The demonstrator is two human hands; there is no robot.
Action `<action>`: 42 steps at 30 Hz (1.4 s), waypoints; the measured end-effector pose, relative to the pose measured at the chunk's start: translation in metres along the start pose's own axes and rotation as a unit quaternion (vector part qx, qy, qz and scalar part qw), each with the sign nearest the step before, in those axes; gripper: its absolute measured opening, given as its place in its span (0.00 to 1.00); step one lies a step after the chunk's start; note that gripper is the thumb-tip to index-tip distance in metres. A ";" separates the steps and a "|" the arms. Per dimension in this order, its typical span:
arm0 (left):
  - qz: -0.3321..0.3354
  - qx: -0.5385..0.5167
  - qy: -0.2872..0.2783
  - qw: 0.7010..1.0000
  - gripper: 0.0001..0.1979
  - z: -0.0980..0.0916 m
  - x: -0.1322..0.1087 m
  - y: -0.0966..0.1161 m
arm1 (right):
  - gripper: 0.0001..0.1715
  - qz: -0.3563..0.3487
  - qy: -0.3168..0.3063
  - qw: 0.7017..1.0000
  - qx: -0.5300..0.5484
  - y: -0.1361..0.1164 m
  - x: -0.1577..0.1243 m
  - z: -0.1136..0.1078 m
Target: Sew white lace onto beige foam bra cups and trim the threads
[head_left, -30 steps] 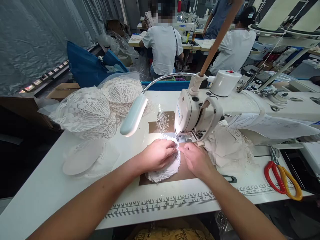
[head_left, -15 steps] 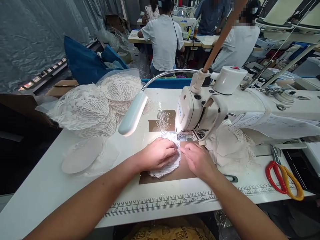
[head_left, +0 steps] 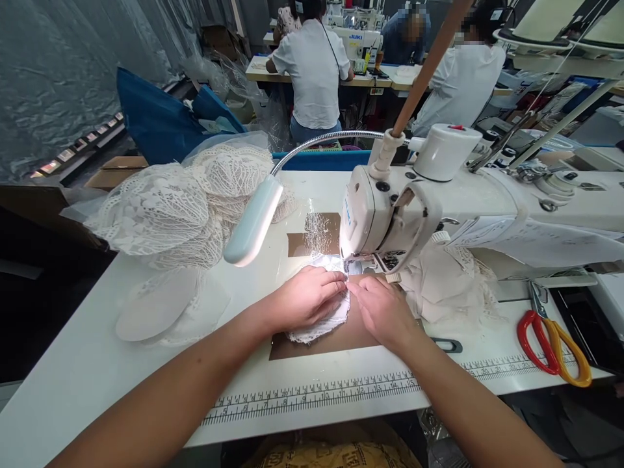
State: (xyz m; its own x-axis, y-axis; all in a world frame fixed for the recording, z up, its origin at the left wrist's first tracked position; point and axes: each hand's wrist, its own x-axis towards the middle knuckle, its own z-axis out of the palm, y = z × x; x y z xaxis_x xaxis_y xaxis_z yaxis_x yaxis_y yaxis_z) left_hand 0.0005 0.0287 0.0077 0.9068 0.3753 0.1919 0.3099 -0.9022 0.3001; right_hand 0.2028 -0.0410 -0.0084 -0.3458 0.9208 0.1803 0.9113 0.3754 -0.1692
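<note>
A small white lace piece point(head_left: 319, 322) lies on the sewing table point(head_left: 97, 364) just in front of the needle of a white sewing machine point(head_left: 390, 208). My left hand point(head_left: 305, 298) rests on top of the lace with its fingers curled and pressed down on it. My right hand point(head_left: 383, 309) lies beside it on the right, fingertips pinching the lace edge near the presser foot. Both hands touch each other at the fingertips.
A heap of lace pieces point(head_left: 180, 208) and flat cup pads point(head_left: 156, 312) sits at the left. A gooseneck lamp point(head_left: 251, 221) hangs over the work. More fabric point(head_left: 448, 286) lies under the machine arm. Red and yellow scissors point(head_left: 553, 341) lie at the right. Other people sit at machines behind.
The lace piece has slid a little further under the machine, and both hands have followed it forward. The view has shifted slightly.
</note>
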 end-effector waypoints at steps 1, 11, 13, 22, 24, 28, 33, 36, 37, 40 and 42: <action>-0.004 0.007 -0.001 1.000 0.15 0.000 0.001 -0.001 | 0.24 0.004 0.002 1.000 -0.001 0.000 0.001 0.000; -0.018 0.040 -0.001 0.999 0.16 -0.004 0.005 -0.003 | 0.23 0.013 0.012 1.000 -0.007 0.000 0.005 0.002; -0.018 0.037 0.003 0.999 0.16 -0.004 0.005 -0.003 | 0.22 0.006 0.022 1.000 0.002 0.002 0.003 0.002; -0.022 0.039 0.015 0.999 0.18 0.002 0.004 -0.010 | 0.21 0.001 0.020 0.999 0.049 0.004 0.003 0.000; -0.029 0.046 0.017 0.998 0.18 0.002 0.004 -0.011 | 0.22 0.003 0.019 0.999 0.043 0.004 0.005 0.001; -0.048 0.059 0.035 0.996 0.17 0.002 0.004 -0.013 | 0.23 0.017 0.009 0.999 0.034 0.002 0.007 0.002; -0.061 0.075 0.055 0.994 0.16 0.002 0.003 -0.014 | 0.23 0.035 0.004 0.997 0.068 0.004 0.008 0.000; -0.047 0.075 0.041 0.995 0.16 -0.001 -0.001 -0.012 | 0.22 0.061 0.008 0.994 0.090 0.004 0.006 -0.003; -0.038 0.071 0.032 0.996 0.16 -0.003 -0.002 -0.012 | 0.23 0.070 0.010 0.993 0.093 0.004 0.005 -0.003; -0.014 0.059 0.011 0.998 0.17 -0.006 -0.004 -0.009 | 0.23 0.081 0.015 0.992 0.096 0.003 0.004 -0.005; 0.002 0.054 0.006 0.999 0.17 -0.008 -0.005 -0.008 | 0.22 0.062 0.015 0.994 0.091 0.002 0.004 -0.005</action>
State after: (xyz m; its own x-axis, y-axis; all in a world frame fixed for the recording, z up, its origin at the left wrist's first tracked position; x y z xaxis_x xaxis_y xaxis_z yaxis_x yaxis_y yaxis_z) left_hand -0.0087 0.0361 0.0115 0.9047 0.3742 0.2037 0.3367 -0.9209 0.1963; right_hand 0.2046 -0.0366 -0.0033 -0.2245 0.9583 0.1765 0.8902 0.2754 -0.3629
